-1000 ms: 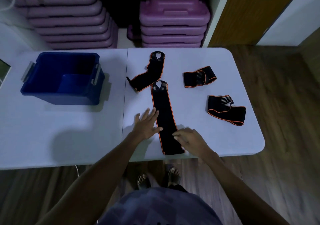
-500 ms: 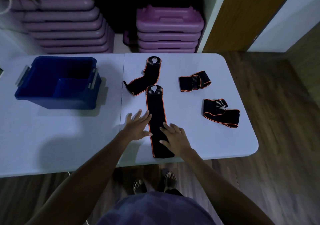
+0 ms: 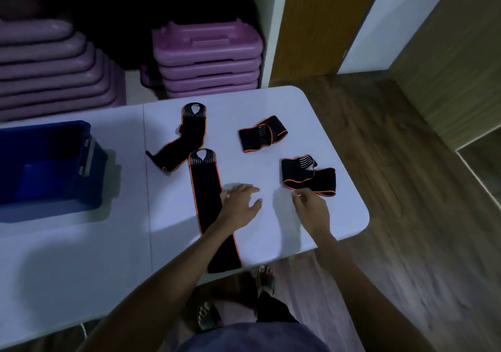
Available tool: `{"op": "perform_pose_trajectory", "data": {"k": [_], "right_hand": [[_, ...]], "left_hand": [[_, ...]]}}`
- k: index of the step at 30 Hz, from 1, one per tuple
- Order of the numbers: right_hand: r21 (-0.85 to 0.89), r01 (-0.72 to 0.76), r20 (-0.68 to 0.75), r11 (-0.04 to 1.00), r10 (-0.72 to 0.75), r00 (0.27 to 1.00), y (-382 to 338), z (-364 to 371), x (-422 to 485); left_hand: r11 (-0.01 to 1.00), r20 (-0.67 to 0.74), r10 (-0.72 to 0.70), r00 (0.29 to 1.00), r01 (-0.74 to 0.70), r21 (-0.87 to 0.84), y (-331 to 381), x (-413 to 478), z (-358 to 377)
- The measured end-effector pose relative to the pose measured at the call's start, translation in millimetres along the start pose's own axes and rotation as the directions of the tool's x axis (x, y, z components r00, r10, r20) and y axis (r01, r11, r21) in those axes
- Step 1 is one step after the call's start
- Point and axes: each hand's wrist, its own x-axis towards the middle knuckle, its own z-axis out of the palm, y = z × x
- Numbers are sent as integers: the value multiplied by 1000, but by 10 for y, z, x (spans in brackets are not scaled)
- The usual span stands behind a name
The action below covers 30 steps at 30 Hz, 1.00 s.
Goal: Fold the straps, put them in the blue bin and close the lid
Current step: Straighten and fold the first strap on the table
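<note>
Several black straps with orange edging lie on the white table (image 3: pixel 108 243). A long straight strap (image 3: pixel 206 189) runs toward the front edge, and my left forearm crosses over its lower part. My left hand (image 3: pixel 240 202) rests just right of it, fingers spread, holding nothing. My right hand (image 3: pixel 311 208) hovers just below a crumpled strap (image 3: pixel 309 178) at the right, fingers loosely curled and empty. A bent strap (image 3: pixel 184 137) and a looped strap (image 3: pixel 261 135) lie farther back. The blue bin (image 3: pixel 48 167) stands open at the left, partly cut off; no lid shows.
Stacks of purple plastic cases (image 3: pixel 208 59) fill a white shelf behind the table. The table's rounded right corner (image 3: pixel 360 216) is close to my right hand. Wooden floor lies to the right, and my sandalled feet (image 3: pixel 265 278) show under the front edge.
Both hands have left the long strap and moved right, the right hand arriving beside the crumpled strap. The view has swung right, pushing the blue bin to the left edge.
</note>
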Motion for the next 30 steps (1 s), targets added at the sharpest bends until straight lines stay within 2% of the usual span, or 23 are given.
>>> {"op": "perform_pose_trajectory", "data": {"k": [2, 4, 7, 11, 14, 16, 18, 20, 22, 23, 27, 30], "right_hand": [[171, -193, -70, 966, 207, 976, 66, -90, 186], [291, -306, -36, 906, 330, 943, 103, -76, 368], [400, -387, 42, 831, 405, 913, 109, 15, 590], [501, -450, 77, 739, 479, 874, 95, 54, 772], [542, -451, 58, 709, 503, 862, 110, 28, 861], [571, -428, 44, 700, 495, 868, 116, 8, 918], [576, -360, -1, 734, 441, 897, 97, -57, 962], [582, -274, -55, 765, 374, 926, 51, -176, 996], [585, -193, -97, 788, 303, 948, -25, -333, 1051], [591, -158, -108, 791, 272, 956, -62, -403, 1082], [707, -100, -57, 700, 197, 979, -299, -694, 1127], [731, -14, -44, 682, 68, 997, -579, -939, 1058]], "left_hand": [[995, 5, -11, 1000, 11, -96, 227, 307, 152], [992, 32, -39, 999, 43, -120, 428, 612, 241], [991, 84, -77, 993, 86, -103, 663, 1024, 321], [988, 161, -145, 976, 151, -28, 679, 1421, 463], [988, 114, -154, 982, 150, 36, 678, 1520, 528], [989, 78, -141, 987, 137, 62, 663, 1538, 560], [991, 9, -134, 991, 134, 0, 641, 1529, 579], [950, -44, -196, 980, 178, -257, 691, 1476, 567], [837, -34, -260, 965, 208, -507, 780, 1410, 510], [800, -32, -256, 966, 193, -568, 805, 1382, 474], [777, 7, -161, 987, 131, -615, 873, 1223, 284], [713, 18, -83, 996, 72, -698, 1087, 963, 47]]}}
